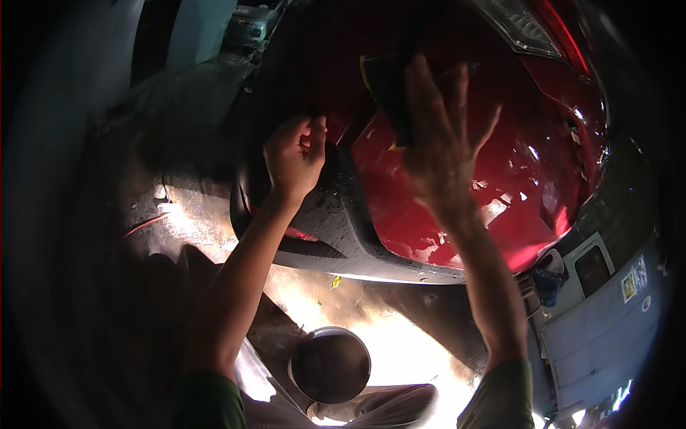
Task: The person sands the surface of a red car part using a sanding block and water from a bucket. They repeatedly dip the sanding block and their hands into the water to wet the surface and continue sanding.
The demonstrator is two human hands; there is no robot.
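A red car bumper point(457, 214) with a dark grey lower trim point(336, 207) fills the middle of the view. Pale patches and glints mark its surface. My right hand point(439, 136) reaches over the red part, several fingers stretched and spread. A dark, sandpaper-like sheet point(386, 89) with a thin yellowish edge sticks out at the left side of this hand, which holds it; the thumb is hidden. My left hand point(294, 154) is curled closed beside the bumper's left end, with nothing visible in it. Whether it touches the bumper I cannot tell.
Below the bumper, a round dark bucket point(330, 365) stands on the floor between my legs. A small yellow leaf point(336, 282) lies near the trim. A light-coloured vehicle point(600, 322) is at the lower right. A thin red cable-like strip point(146, 224) lies at the left.
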